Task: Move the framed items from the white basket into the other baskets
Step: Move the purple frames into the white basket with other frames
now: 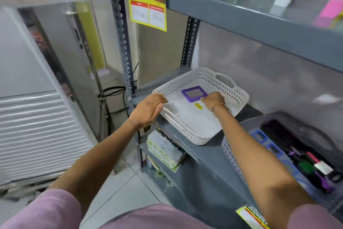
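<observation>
A white perforated basket (232,92) sits on the grey middle shelf (209,154). Inside it lies a purple framed item (194,93) with a grey centre, and a small yellow tag (198,106) lies just in front of it. My right hand (214,100) reaches into the basket and its fingertips pinch the frame's near right corner. My left hand (148,110) rests with fingers apart against the basket's left rim. To the right stands a dark grey basket (289,117) holding several coloured framed items, blue, purple, green and pink.
A grey upper shelf (250,11) overhangs the basket and carries coloured goods. A yellow supermarket price sign (147,6) hangs on the perforated upright. Booklets (165,150) are stacked on the lower shelf. A white appliance (27,98) stands at the left.
</observation>
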